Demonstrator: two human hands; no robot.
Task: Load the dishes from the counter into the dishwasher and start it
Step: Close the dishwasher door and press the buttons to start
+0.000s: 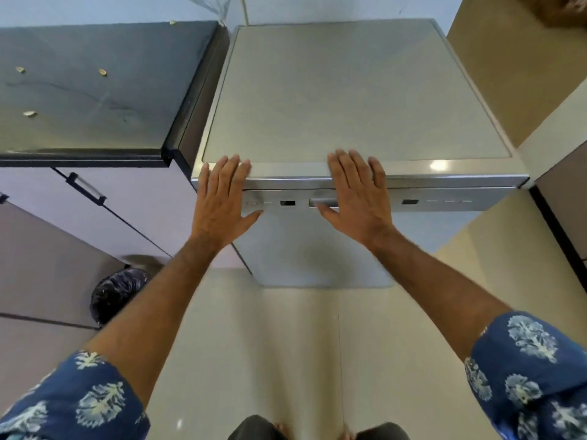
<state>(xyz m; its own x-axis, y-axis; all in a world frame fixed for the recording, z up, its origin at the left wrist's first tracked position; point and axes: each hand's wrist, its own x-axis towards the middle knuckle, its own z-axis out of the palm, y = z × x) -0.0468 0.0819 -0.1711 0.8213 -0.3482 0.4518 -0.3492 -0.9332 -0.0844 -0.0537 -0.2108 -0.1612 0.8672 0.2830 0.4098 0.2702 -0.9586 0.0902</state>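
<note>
**Both palms at the shut dishwasher, no dishes in sight**

We are standing over the dishwasher (349, 100), the biggest thing in front of us, and its door is looking shut beneath the front edge of its flat top. To its left the dark counter (95, 90) is carrying only a few small pale scraps; we are seeing no dishes on it, so either they are lying outside the view or they are already inside. We cannot tell which, and that is the first risk: starting a cycle on an unfilled machine.

Our left hand (222, 198) is lying flat, fingers straight and spread, over the top's front-left edge, gripping nothing. Our right hand (357, 193) is spread the same way, fingers over the edge and the thumb reaching along the handle (320, 202) in the panel (444, 203).

We are judging that flat palms give no hold for pulling, so the door is likely staying put unless fingers hook the recess. A thumb sliding sideways could also be pressing a button by mistake.

Low at left a black bin bag (117, 293) is sitting on the floor, near any step to that side.

We are reading no brand or lettering; the panel markings and two dark displays are too blurred.
</note>
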